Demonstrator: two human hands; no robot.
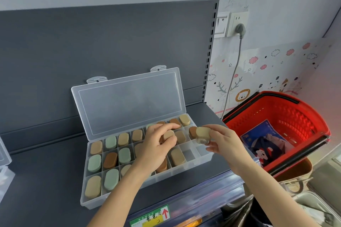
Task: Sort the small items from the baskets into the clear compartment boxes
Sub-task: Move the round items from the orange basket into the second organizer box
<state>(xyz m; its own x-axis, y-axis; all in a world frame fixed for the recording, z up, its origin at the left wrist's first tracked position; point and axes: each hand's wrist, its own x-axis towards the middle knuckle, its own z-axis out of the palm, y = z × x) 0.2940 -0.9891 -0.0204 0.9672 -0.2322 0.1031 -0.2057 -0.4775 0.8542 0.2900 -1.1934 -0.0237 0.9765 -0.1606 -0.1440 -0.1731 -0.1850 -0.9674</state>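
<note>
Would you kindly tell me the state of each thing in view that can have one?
Box, open, mostly filled; some right-end compartments empty.
Lid, raised at the back.
Left hand, pinching a beige piece over the box.
Right hand, holding a second piece above the box's right end.
Basket, holding a printed packet.
Plug, in the socket.

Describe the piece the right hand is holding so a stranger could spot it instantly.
Find the clear plastic compartment box lying open on the dark grey shelf. At its right end, the right hand pinches a beige oval block. Unlike the blocks seated in compartments, this one is held up in the fingers.
</note>
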